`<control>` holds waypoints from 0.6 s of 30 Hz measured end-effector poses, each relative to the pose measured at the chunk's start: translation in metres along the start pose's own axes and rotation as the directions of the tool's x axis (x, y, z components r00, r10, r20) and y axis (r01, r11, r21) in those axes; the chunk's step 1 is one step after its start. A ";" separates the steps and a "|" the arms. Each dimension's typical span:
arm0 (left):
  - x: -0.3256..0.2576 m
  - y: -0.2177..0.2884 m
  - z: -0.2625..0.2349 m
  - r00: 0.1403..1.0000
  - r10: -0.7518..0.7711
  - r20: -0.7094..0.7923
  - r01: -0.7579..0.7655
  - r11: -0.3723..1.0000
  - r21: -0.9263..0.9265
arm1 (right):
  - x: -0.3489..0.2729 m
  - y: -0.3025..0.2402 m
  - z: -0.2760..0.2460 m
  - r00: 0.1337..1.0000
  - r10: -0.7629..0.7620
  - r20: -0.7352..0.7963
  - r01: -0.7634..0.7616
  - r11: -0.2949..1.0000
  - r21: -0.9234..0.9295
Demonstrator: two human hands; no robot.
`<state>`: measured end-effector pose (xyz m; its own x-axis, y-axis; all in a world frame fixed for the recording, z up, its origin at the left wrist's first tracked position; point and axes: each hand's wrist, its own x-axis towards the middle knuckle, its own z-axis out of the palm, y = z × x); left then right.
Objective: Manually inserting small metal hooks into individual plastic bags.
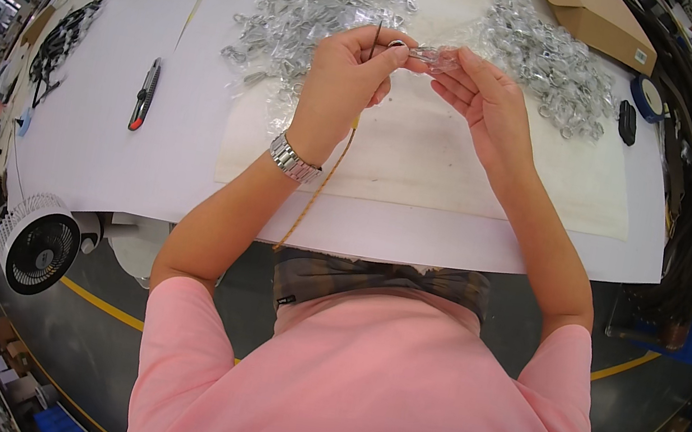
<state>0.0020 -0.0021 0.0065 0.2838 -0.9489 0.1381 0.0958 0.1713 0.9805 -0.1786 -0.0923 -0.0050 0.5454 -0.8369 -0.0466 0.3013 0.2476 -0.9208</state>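
Note:
Above the far half of the table my two hands meet around a small silvery metal fitting (421, 49) with clear plastic wrap (442, 56) on it. My left hand (340, 73) is closed, pinching the fitting's dark end between thumb and fingers. A thin dark strip (377, 36) sticks up from that hand, and a yellow-brown cord (311, 204) hangs below it toward the table edge. With thumb and forefinger my right hand (492, 117) pinches the plastic, its other fingers loosely curled. Fingers partly hide the fitting, so its exact kind cannot be told.
Piles of plastic-wrapped metal fittings lie at far left (326, 7) and far right (549, 67). A utility knife (145, 94) lies left. At right are a cardboard box (603, 21), blue tape roll (648, 98) and black object (626, 123). A fan (41, 246) stands near left.

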 end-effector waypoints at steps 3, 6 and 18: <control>-0.001 -0.003 0.005 1.000 0.015 0.011 -0.016 0.994 0.104 | 0.000 0.003 -0.001 1.000 -0.009 0.026 0.008 1.000 0.016; -0.001 -0.002 0.006 0.999 0.021 0.030 -0.029 0.950 0.310 | -0.003 0.004 0.002 0.999 -0.033 0.043 0.031 0.999 0.043; -0.004 0.000 0.010 0.999 -0.025 -0.025 0.030 0.970 0.240 | -0.007 0.009 0.006 0.999 0.010 0.040 -0.014 0.993 0.120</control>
<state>-0.0087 -0.0015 0.0072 0.3049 -0.9460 0.1101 -0.1278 0.0739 0.9890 -0.1753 -0.0817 -0.0105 0.5790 -0.8143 -0.0400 0.3851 0.3164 -0.8669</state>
